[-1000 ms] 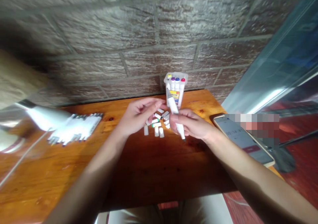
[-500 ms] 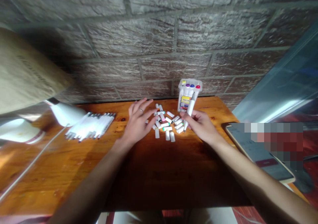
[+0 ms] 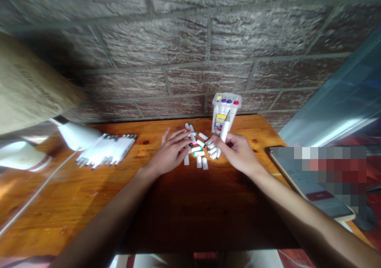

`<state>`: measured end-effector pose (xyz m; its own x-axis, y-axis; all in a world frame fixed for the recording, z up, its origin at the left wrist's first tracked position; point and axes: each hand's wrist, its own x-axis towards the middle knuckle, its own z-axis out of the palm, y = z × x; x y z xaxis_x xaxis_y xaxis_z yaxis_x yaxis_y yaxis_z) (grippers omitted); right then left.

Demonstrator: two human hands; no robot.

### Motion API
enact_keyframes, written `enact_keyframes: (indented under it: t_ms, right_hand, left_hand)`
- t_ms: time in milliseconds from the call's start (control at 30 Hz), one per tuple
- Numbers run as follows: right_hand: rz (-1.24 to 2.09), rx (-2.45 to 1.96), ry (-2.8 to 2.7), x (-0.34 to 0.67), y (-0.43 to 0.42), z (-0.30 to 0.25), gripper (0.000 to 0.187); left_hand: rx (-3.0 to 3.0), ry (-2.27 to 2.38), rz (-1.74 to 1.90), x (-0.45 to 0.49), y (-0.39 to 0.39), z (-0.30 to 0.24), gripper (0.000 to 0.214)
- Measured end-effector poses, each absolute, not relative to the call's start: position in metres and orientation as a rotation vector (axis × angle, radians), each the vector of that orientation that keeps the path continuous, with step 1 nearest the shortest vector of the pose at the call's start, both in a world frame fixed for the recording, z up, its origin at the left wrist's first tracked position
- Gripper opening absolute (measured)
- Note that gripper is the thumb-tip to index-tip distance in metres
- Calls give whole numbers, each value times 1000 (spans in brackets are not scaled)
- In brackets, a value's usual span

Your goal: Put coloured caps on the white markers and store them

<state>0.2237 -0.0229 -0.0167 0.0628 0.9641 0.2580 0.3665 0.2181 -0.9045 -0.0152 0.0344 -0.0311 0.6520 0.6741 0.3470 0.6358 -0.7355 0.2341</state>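
Note:
My right hand grips a white marker that stands nearly upright, its grey tip end uncapped. Among the loose marker caps on the wooden table, my left hand has its thumb and index finger closing around a black-ended marker cap. The fingers partly hide that cap and others beside it. Just behind the right hand stands a clear marker case holding several markers with yellow, purple, blue and red ends.
A row of white markers lies to the left, near a lamp and its white cord. A tablet rests at the right edge of the wooden table. A brick wall rises behind.
My left hand has come down and right into the marker caps, its fingers drawing together around one. My right hand still grips the marker and has hardly moved.

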Motion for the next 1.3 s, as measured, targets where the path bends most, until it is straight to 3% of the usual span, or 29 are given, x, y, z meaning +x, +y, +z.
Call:
enact_keyframes:
  t_ms: [433, 700, 1133, 1300]
  right_hand:
    - [632, -1329, -1592, 223, -25, -16, 42]
    - [585, -1338, -1600, 223, -24, -17, 42]
    - [575, -1341, -1622, 223, -24, -17, 44]
    - [564, -1347, -1611, 223, -24, -17, 43]
  left_hand:
    - [2710, 1085, 596, -19, 37, -33, 36]
    - [2827, 958, 600, -31, 42, -21, 25]
    - [2821, 791, 523, -30, 39, -17, 24]
    - [2818, 802, 645, -30, 40, -17, 26]
